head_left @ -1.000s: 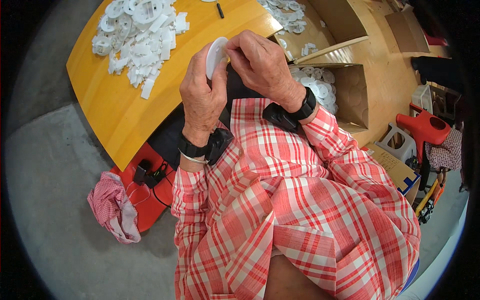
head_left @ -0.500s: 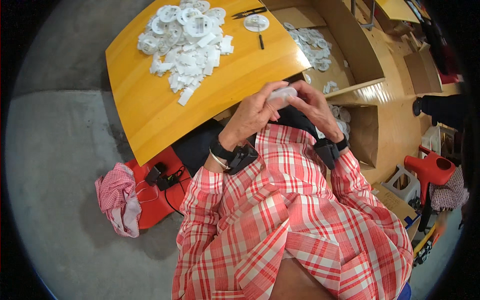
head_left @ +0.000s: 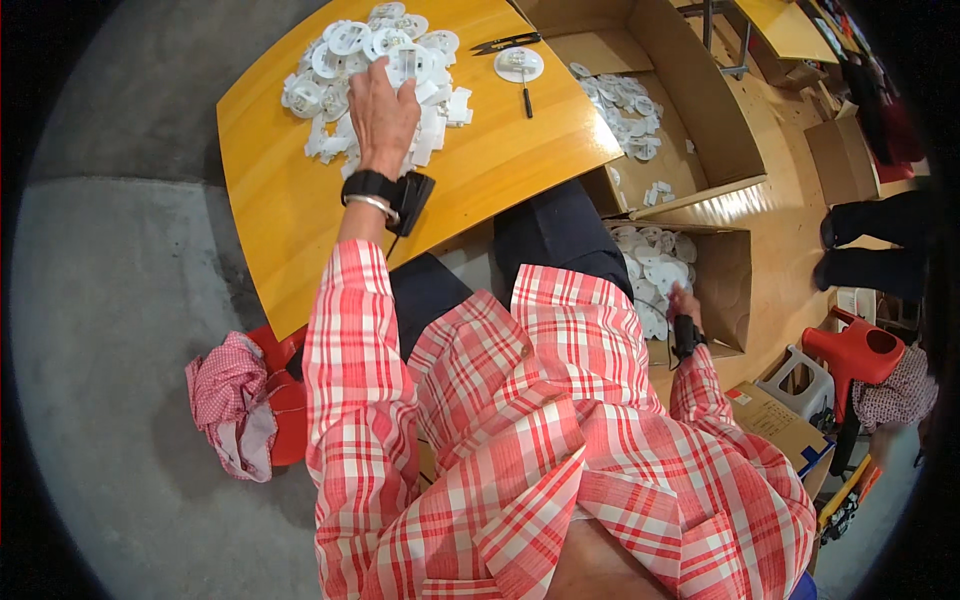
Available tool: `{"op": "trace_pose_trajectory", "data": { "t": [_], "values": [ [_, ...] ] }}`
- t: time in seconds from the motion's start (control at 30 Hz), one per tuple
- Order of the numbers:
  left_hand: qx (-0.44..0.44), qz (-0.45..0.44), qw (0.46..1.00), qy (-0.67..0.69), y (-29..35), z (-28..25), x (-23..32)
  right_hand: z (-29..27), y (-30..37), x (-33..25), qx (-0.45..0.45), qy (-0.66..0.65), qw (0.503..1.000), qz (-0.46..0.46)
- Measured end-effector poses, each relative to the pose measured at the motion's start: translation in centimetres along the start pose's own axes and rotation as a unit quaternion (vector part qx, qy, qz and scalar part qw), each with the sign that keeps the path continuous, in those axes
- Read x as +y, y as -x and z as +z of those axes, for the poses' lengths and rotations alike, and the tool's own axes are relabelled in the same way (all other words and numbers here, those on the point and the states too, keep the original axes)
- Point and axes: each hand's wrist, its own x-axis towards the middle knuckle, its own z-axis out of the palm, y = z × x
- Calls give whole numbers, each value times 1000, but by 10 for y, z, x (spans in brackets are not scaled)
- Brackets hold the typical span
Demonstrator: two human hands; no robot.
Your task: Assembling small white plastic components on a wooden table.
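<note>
left grip (head_left: pixel 383 118): one bare hand, fingers spread, fingertips at the pile of white discs (head_left: pixel 347 38), far side of the yellow tabletop (head_left: pixel 500 165); contact with any single disc cannot be told. white rectangular pieces (head_left: pixel 437 125): heaped at the near side of the discs, partly under the left grip. right grip (head_left: pixel 684 303): one bare hand, low at the right, at the loose white parts (head_left: pixel 650 270) in the near cardboard box (head_left: pixel 722 290); too small and partly hidden, so whether it pinches anything cannot be told. single white disc (head_left: pixel 519 64): on the tabletop, right of the pile, apart from it. black-handled tool (head_left: pixel 528 104): at the near edge of that disc. black snips (head_left: pixel 506 43): just beyond it, far side. far cardboard box (head_left: pixel 712 130): right of the tabletop, open, with more white pieces (head_left: pixel 622 108). pink checked cloth (head_left: pixel 230 400): left, draped over a red seat (head_left: pixel 290 432).
</note>
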Motion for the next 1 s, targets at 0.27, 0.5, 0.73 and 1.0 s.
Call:
{"op": "trace_pose_trajectory", "data": {
  "t": [0.27,0.5,0.73,1.0],
  "values": [
    [-45,-3,991,-126,-26,17,-8,23,-11,55,-85,48,995,-9],
    [-35,-27,999,-21,-27,12,-11,14,-21,-8,-109,54,984,-131],
    [-33,-246,880,405,9,-31,-7,90,122,-170,-44,42,859,-508],
    [59,-279,774,565,98,-42,-6,237,240,-230,-239,180,636,-711]
  ]
}}
